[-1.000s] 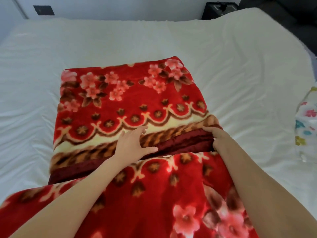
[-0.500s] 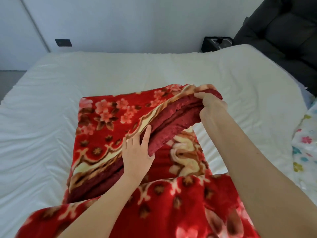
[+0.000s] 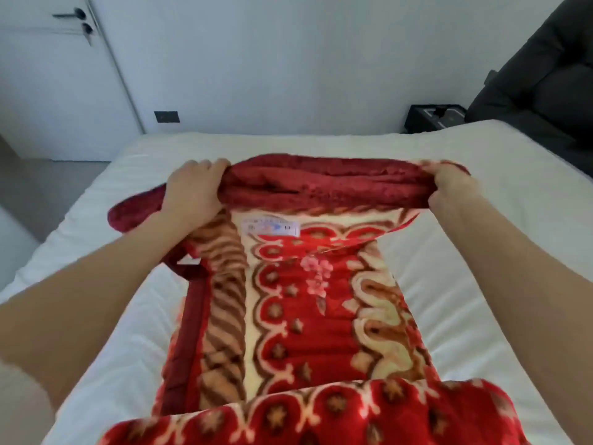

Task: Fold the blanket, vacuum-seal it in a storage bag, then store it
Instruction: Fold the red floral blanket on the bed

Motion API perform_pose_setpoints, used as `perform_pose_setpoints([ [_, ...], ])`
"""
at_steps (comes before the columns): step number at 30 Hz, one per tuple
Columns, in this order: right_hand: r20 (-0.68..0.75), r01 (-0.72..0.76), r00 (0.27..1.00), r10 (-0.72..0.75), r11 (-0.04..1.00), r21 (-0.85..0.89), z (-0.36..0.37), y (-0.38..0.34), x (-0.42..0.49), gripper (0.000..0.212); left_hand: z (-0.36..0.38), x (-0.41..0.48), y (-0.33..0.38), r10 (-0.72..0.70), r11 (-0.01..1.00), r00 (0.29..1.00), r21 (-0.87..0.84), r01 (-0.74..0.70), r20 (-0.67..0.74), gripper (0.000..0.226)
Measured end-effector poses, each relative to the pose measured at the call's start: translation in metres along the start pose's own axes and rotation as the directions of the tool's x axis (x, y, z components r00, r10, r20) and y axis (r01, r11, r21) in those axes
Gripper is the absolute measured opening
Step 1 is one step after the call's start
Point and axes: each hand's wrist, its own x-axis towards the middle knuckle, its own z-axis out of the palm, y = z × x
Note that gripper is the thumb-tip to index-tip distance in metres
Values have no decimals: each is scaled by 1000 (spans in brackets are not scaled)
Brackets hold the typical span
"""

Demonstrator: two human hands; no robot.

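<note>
hands: left hand point(image 3: 192, 192) and right hand point(image 3: 451, 187) each clench the dark-red hem of the floral blanket point(image 3: 321, 300), held up at 12 o'clock above the bed point(image 3: 475, 284) | risk: the heavy plush may slip out; the loose corner at 9 o'clock may spoil the fold

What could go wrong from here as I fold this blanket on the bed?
1. A loose corner of the blanket sags outside the left hand. It may fold in crooked and leave a lump.
2. The left hand and the right hand each grip a thick, bunched edge lifted above the bed. A layer could slip out and undo the fold.
</note>
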Motion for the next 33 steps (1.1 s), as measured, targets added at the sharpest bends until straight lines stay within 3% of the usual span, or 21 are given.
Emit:
perform_pose_setpoints([
  [1, -8, 54, 999, -53, 998, 29, 11, -21, -3, 50, -22, 23, -8, 25, 999, 993, 38, -21, -115, 57],
  [4, 24, 140, 989, -144, 984, 113, 5, -23, -19, 32, -45, 24, -22, 250, 968, 929, 100, -231, -271, 70],
  [6, -47, 86, 995, -85, 996, 20, -23, 19, -29, 31, -16, -8, -26, 394, 918, 901, 115, -379, -179, 76],
  [8, -151, -6, 988, -13, 992, -127, -54, 73, -34, 37, 32, -55, -23, 425, 900, 905, 92, -425, 23, 86],
  [11, -252, -165, 963, 96, 949, -270, -96, 153, -41, 52, 100, -131, 1, 335, 929, 862, 19, -369, 382, 92],
  [14, -277, -222, 952, 129, 914, -338, -126, 204, -47, 54, 151, -198, 29, 176, 977, 774, -10, -214, 608, 81],
  [15, -277, -212, 954, 113, 908, -360, -133, 210, -46, 55, 161, -213, 36, 132, 984, 747, 4, -178, 652, 77],
  [17, -255, -156, 965, 53, 903, -400, -136, 212, -39, 57, 167, -222, 43, 101, 988, 759, 28, -155, 644, 73],
  [21, -239, -38, 967, -84, 885, -464, -131, 200, -15, 59, 169, -216, 40, 166, 979, 797, -1, -203, 581, 73],
  [24, -287, -119, 956, -61, 813, -569, -146, 217, -5, 57, 172, -221, 45, 178, 980, 766, -41, -194, 617, 75],
  [26, -297, -165, 954, -45, 748, -643, -156, 228, -5, 52, 175, -222, 47, 194, 980, 763, -88, -178, 616, 75],
  [28, -261, -173, 964, -54, 618, -767, -159, 226, -9, 47, 173, -221, 40, 217, 972, 780, -205, -117, 587, 72],
  [30, -161, -118, 984, -76, 395, -911, -163, 213, -16, 50, 161, -224, 27, 172, 941, 840, -338, 14, 515, 67],
  [33, 20, 21, 1000, -3, 27, -999, -187, 183, -36, 68, 124, -246, -1, -90, 886, 894, -374, 273, 440, 79],
])
